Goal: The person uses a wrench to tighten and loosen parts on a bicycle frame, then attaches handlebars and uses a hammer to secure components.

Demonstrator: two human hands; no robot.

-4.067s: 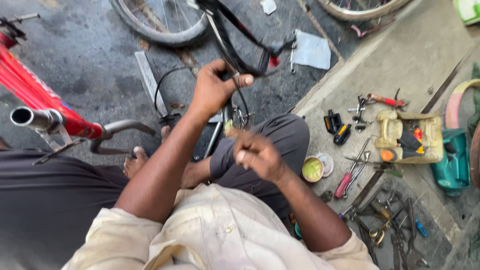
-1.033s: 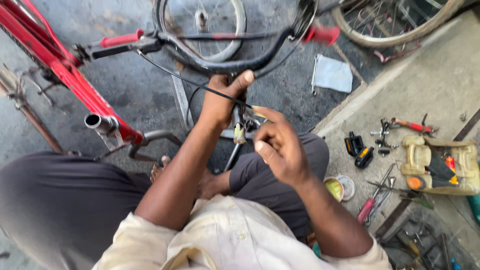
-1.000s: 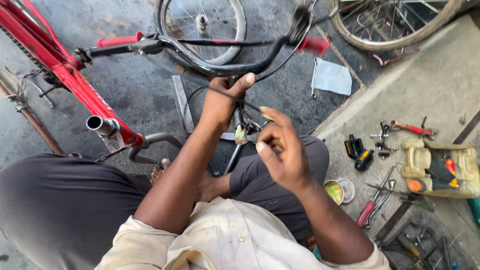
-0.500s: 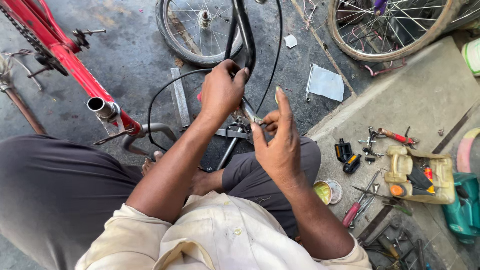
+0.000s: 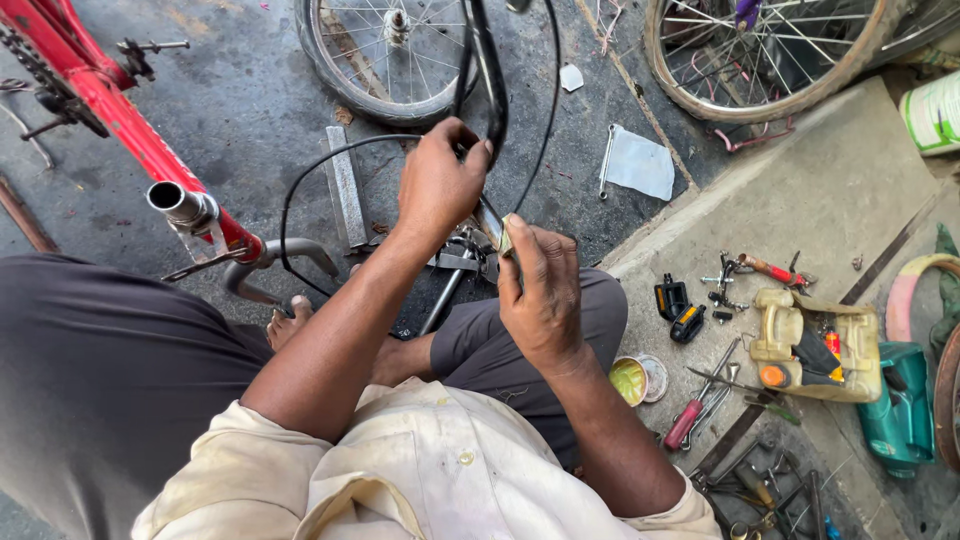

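Head view, largest first: red steel bicycle frame (image 5: 120, 120) lies at the left, farther toward the edge than 1 second ago, and the spoked wheel (image 5: 385, 55) now sits dead ahead. Black curved handlebar tube (image 5: 487, 75) has swung upright; the left hand (image 5: 440, 185) clenches it. Right hand (image 5: 540, 290) pinches a small metal fitting (image 5: 503, 238) just below, so the work looks steadied.
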